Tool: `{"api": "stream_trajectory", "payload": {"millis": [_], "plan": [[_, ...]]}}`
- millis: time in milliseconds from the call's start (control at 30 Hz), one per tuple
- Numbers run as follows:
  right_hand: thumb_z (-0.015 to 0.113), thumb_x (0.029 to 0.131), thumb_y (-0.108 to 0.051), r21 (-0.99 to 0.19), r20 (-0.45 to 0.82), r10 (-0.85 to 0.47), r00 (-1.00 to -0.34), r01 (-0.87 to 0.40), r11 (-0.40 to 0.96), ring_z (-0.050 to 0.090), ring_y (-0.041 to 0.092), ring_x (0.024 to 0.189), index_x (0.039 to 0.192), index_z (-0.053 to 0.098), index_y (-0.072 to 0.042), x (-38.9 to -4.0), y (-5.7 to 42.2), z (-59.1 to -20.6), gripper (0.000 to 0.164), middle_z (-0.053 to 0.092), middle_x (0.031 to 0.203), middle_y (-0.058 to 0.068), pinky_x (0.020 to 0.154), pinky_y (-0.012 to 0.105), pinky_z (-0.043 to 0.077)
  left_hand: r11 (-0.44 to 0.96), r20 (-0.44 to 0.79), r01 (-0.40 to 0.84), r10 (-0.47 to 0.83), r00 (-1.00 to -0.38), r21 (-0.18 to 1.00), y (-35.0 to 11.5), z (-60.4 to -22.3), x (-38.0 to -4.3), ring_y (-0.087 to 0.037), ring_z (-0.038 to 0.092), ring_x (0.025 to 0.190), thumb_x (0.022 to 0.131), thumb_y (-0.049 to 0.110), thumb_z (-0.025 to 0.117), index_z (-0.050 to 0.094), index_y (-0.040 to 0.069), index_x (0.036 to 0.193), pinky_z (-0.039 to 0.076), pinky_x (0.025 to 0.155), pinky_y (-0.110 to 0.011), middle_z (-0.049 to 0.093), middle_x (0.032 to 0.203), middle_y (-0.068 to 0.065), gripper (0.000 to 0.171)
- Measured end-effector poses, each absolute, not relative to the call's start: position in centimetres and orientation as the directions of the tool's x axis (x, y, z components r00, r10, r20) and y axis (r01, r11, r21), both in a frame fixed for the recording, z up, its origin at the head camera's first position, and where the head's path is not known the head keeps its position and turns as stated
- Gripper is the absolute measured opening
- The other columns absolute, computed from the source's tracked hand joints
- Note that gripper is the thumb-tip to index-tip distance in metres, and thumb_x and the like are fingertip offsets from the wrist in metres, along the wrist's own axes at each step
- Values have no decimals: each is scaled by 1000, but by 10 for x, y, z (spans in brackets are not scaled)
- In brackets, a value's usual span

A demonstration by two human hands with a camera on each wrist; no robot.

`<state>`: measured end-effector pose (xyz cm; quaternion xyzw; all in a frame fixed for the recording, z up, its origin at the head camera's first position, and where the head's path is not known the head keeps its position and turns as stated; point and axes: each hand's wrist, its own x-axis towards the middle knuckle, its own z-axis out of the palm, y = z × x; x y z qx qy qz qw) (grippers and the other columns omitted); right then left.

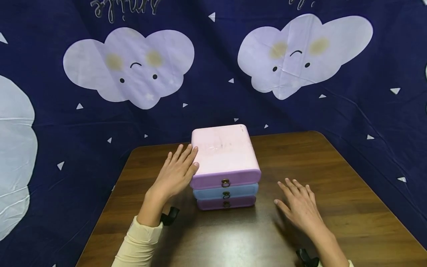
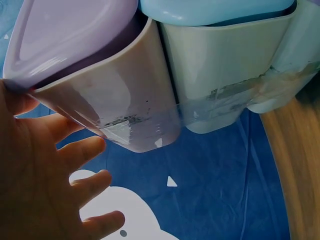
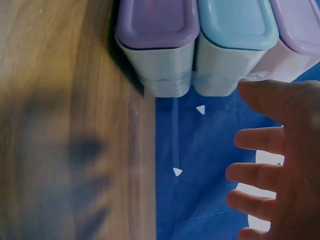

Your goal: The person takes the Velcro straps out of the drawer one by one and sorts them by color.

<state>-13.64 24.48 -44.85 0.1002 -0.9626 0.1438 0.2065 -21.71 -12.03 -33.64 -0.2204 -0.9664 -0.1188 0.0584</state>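
Note:
A small three-tier drawer unit (image 1: pixel 226 152) stands on the table, with a pale pink top and purple, blue and purple drawer fronts. Each front carries a small metal ring pull (image 1: pixel 225 183). At the unit's upper left edge is my left hand (image 1: pixel 175 174), fingers extended. In the left wrist view its thumb is by the corner of a purple front (image 2: pixel 75 45), and the other fingers are spread. My right hand (image 1: pixel 300 205) hovers to the right of the unit, apart from it, with fingers spread and nothing held.
The brown wooden table (image 1: pixel 350 207) extends around the unit. Behind it hangs a dark blue cloth (image 1: pixel 213 81) printed with clouds and small white triangles. Clear tape (image 2: pixel 145 120) runs across the side of the tiers. A black strap (image 1: pixel 170 216) is on the left wrist.

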Motion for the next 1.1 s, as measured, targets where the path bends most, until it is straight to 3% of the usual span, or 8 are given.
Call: {"api": "stream_trajectory", "payload": {"millis": [300,467,567,733,933,1100], "plan": [[73,78,-27,-212,528,-131,-839,-280,936,48,42,120,122,60,-6,-132,231,-431,50,57,129,21,100,62,29,866,170,451,421,-891,218,-123,-337,-217,-27,3,149,101,48,22,16,24,152,4,119,-55,14,160,0,57],[73,77,-24,-211,609,-116,-784,-302,930,56,36,104,113,64,-6,-127,218,-417,41,65,112,15,85,51,40,863,167,454,425,-890,221,-123,-336,-218,-27,2,149,101,48,22,16,23,152,5,119,-55,13,160,0,57],[73,76,-21,-219,653,-107,-750,-322,921,57,33,94,107,67,-6,-124,208,-410,36,68,102,12,74,43,41,863,164,454,426,-890,221,-124,-335,-218,-26,1,149,101,47,22,16,23,152,4,119,-55,13,160,0,56],[76,74,-16,-271,705,-90,-703,-385,882,59,24,83,99,70,-7,-121,187,-401,27,69,91,8,68,36,41,864,163,454,427,-889,215,-124,-335,-219,-26,1,149,102,47,21,16,24,152,5,119,-55,14,160,0,56],[76,75,-12,-321,712,-110,-694,-460,828,60,13,75,94,71,-7,-125,161,-399,21,70,85,4,65,30,49,865,165,456,429,-888,208,-124,-336,-221,-26,2,149,102,47,20,17,24,152,6,119,-55,13,160,0,56],[76,75,-12,-334,714,-129,-688,-497,801,55,6,68,97,71,-6,-131,142,-402,24,70,82,2,58,21,46,867,161,454,428,-889,204,-124,-337,-221,-27,4,149,102,47,20,16,23,152,5,119,-55,12,160,0,56]]}}
